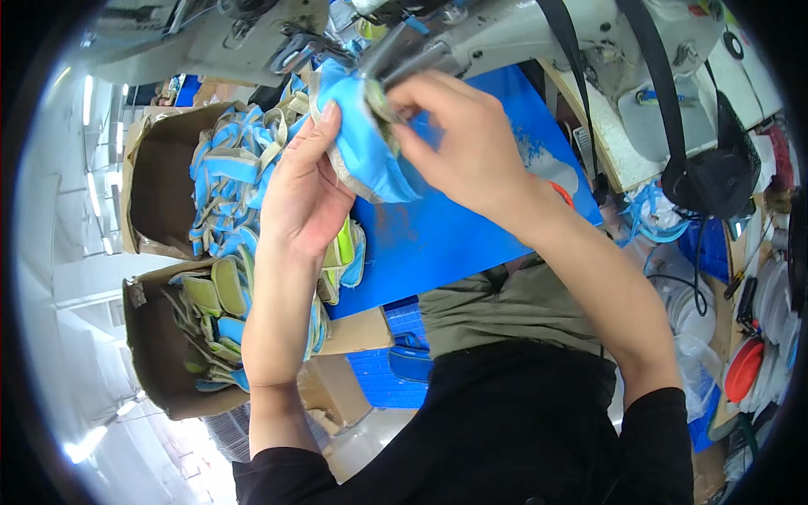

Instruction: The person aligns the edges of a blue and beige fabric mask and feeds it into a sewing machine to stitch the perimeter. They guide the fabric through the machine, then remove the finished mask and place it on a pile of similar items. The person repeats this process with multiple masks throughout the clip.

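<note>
A light-blue fabric piece with beige edging [360, 139] is held up between my two hands, just below the sewing machine [497, 38]. My left hand [307, 189] is closed on its left side, thumb on the front and fingers partly hidden behind. At the piece's right edge my right hand [467, 139] pinches a greenish-grey strip or flap [383, 105], with the fingertips somewhat blurred. Whether that flap belongs to the blue piece I cannot tell. Under both hands lies the blue work surface [412, 252].
Left of me, an upper cardboard box [156, 189] holds many blue-and-beige pieces. A lower cardboard box [156, 358] contains green and blue ones. An orange-red curved object [562, 195] lies near my right forearm. Black straps [652, 63] hang at right, above white thread cones [770, 295].
</note>
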Action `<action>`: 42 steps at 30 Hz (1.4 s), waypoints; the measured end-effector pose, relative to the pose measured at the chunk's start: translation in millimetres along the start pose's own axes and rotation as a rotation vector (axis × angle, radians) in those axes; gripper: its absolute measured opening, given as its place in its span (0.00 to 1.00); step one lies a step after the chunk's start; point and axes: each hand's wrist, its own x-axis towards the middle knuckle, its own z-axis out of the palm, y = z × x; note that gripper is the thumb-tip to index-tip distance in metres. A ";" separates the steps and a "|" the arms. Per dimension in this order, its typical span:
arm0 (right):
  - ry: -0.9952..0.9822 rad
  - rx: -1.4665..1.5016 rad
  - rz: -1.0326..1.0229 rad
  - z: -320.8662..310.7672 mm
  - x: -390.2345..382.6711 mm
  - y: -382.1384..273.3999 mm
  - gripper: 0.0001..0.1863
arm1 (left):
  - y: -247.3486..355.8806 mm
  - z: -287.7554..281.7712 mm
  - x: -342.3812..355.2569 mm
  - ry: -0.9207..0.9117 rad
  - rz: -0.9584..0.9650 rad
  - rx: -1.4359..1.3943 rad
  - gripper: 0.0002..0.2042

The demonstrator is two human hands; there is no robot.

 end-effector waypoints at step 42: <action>0.058 0.110 0.506 20.5 -10.2 -11.4 0.12 | 10.6 2.6 17.4 0.028 0.026 0.293 0.09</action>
